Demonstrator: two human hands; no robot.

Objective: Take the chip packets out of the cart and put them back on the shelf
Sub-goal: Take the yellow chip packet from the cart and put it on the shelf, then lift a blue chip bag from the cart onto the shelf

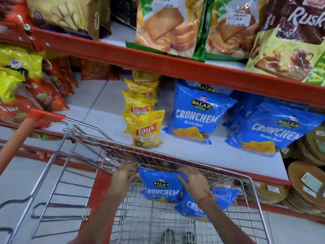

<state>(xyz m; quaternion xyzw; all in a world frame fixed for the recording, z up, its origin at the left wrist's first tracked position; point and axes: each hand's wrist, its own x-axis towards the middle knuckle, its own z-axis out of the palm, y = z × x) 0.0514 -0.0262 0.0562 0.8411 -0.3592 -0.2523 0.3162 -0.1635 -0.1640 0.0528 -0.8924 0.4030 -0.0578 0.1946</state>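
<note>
Inside the wire cart (255,199), a blue Crunchem chip packet (159,186) stands upright between both my hands. My left hand (123,176) presses its left edge and my right hand (193,181) grips its right edge. A second blue Crunchem packet (223,198) lies tilted in the cart, partly under my right wrist. On the white shelf (193,152) behind the cart stand two more blue Crunchem packets, one at the middle (197,113) and one to its right (270,127).
A row of yellow Lay's packets (144,127) stands on the shelf left of the blue ones. Red and yellow snack bags (26,88) fill the left end. Rusk bags (167,27) sit on the upper red-edged shelf. Round papad stacks (307,182) lie at the right.
</note>
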